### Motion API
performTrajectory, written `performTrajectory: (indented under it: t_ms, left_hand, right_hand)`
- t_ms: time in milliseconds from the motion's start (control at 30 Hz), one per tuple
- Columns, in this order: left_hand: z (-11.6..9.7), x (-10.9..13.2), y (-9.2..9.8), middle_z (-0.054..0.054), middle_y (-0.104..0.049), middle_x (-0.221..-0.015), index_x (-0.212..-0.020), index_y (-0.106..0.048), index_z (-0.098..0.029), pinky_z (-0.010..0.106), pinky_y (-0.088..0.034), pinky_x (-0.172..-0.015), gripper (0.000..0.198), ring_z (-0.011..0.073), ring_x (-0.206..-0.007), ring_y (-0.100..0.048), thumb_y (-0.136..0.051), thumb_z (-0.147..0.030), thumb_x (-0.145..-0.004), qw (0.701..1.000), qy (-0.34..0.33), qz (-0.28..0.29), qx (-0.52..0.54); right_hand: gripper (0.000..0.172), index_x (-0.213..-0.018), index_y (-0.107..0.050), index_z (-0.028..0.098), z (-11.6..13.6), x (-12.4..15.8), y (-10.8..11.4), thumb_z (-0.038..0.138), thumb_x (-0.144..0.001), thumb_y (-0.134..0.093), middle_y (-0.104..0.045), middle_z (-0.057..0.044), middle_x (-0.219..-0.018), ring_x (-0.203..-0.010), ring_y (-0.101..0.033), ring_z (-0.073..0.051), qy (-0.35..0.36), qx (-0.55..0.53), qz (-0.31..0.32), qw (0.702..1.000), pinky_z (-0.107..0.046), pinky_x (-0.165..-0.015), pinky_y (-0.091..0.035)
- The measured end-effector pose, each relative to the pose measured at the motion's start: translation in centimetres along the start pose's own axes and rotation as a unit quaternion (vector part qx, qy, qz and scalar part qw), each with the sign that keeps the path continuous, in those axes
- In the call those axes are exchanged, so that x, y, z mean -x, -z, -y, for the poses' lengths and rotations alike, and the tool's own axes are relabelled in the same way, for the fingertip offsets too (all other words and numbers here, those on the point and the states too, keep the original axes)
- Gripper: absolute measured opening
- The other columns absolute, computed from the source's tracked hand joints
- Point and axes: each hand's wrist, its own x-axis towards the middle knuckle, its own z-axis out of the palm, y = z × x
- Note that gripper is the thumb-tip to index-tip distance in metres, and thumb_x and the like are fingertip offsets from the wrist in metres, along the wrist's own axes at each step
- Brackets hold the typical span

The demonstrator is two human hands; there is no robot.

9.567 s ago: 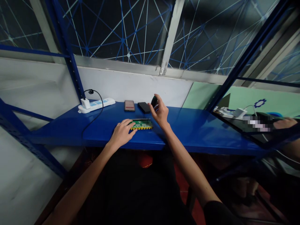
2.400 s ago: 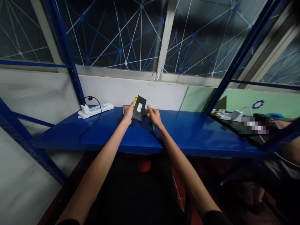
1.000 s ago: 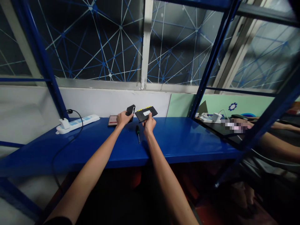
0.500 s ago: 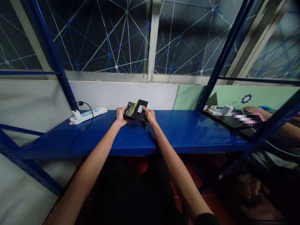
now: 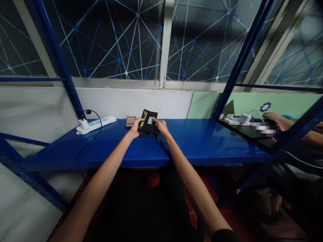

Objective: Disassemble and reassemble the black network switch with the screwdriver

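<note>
Between my hands is a black network switch [image 5: 148,126], with a row of yellow ports along its left side and a white label on its upper face. Its two casing parts lie one over the other, slightly askew at the far edge. My left hand [image 5: 135,128] grips the left side, thumb on top near the ports. On the right side, my right hand [image 5: 161,127] pinches the casing with the thumb by the label. Just below that hand shows a small screwdriver [image 5: 158,139], partly hidden. A flat reddish-brown rectangular piece [image 5: 130,121] lies left of the switch.
A white power strip [image 5: 97,123] with a plugged-in adapter and black cable sits on the blue table [image 5: 196,141] at left. Blue posts [image 5: 242,60] frame both sides. At right, another person's hand [image 5: 276,119] rests near a black surface and a white charger [image 5: 244,118].
The two casing parts, offset before with the open interior showing, now lie together. My left hand has moved right, uncovering the reddish-brown piece. My right hand stays nearly in place.
</note>
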Motion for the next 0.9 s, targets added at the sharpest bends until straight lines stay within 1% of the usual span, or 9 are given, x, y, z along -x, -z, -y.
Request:
performTrajectory:
  t_ms: [100,300,400,500,633,900]
  left_hand:
    - [0.13,0.08,-0.11,0.004,-0.067,-0.059,-0.092,-0.070,-0.013,0.025,-0.045,-0.044,0.026,0.0193,-0.053,-0.062,-0.055,-0.029,-0.077,1.000,0.020,0.002,0.012]
    - [0.32,0.14,-0.30,0.004,-0.065,-0.056,-0.086,-0.068,-0.013,0.023,-0.041,-0.041,0.022,0.0173,-0.048,-0.059,-0.055,-0.028,-0.078,1.000,0.025,-0.006,0.005]
    - [0.24,0.10,-0.28,0.004,-0.065,-0.056,-0.088,-0.069,-0.012,0.025,-0.044,-0.043,0.024,0.0177,-0.048,-0.059,-0.053,-0.028,-0.079,1.000,0.028,0.001,0.007]
    - [0.17,0.04,-0.19,0.006,-0.068,-0.061,-0.093,-0.070,-0.012,0.028,-0.049,-0.048,0.028,0.0201,-0.054,-0.063,-0.053,-0.030,-0.080,1.000,0.026,0.011,0.011]
    - [0.15,-0.07,0.01,0.006,-0.069,-0.065,-0.099,-0.069,-0.012,0.032,-0.054,-0.055,0.031,0.0205,-0.057,-0.064,-0.054,-0.031,-0.080,1.000,0.013,0.017,0.016]
    - [0.16,-0.18,0.25,0.009,-0.071,-0.069,-0.103,-0.069,-0.010,0.036,-0.057,-0.059,0.034,0.0216,-0.059,-0.065,-0.050,-0.028,-0.081,0.998,0.023,0.037,0.035]
  right_hand:
    - [0.052,-0.055,-0.036,0.023,0.16,0.21,0.02,0.055,-0.078,-0.070,-0.029,0.009,-0.038,-0.035,-0.025,-0.006,0.004,-0.005,0.010,1.000,-0.020,-0.031,-0.026]
    - [0.051,-0.056,-0.036,0.023,0.26,0.19,-0.09,0.053,-0.078,-0.071,-0.028,0.009,-0.039,-0.036,-0.023,-0.005,-0.009,-0.011,0.005,1.000,-0.019,-0.031,-0.023]
    - [0.051,-0.056,-0.036,0.023,0.35,0.19,-0.09,0.053,-0.079,-0.070,-0.028,0.009,-0.039,-0.036,-0.024,-0.006,-0.016,-0.014,0.001,1.000,-0.019,-0.031,-0.024]
    - [0.052,-0.055,-0.034,0.024,0.44,0.26,-0.05,0.054,-0.079,-0.070,-0.027,0.008,-0.038,-0.036,-0.024,-0.006,-0.019,-0.019,-0.004,1.000,-0.020,-0.031,-0.026]
    - [0.054,-0.054,-0.031,0.025,0.53,0.37,-0.04,0.054,-0.079,-0.069,-0.027,0.008,-0.036,-0.034,-0.025,-0.006,-0.016,-0.030,-0.002,0.999,-0.020,-0.030,-0.024]
    - [0.050,-0.055,-0.027,0.025,0.74,0.44,-0.02,0.041,-0.088,-0.062,-0.024,0.009,-0.034,-0.031,-0.022,-0.006,-0.041,-0.032,0.002,0.999,-0.020,-0.029,-0.020]
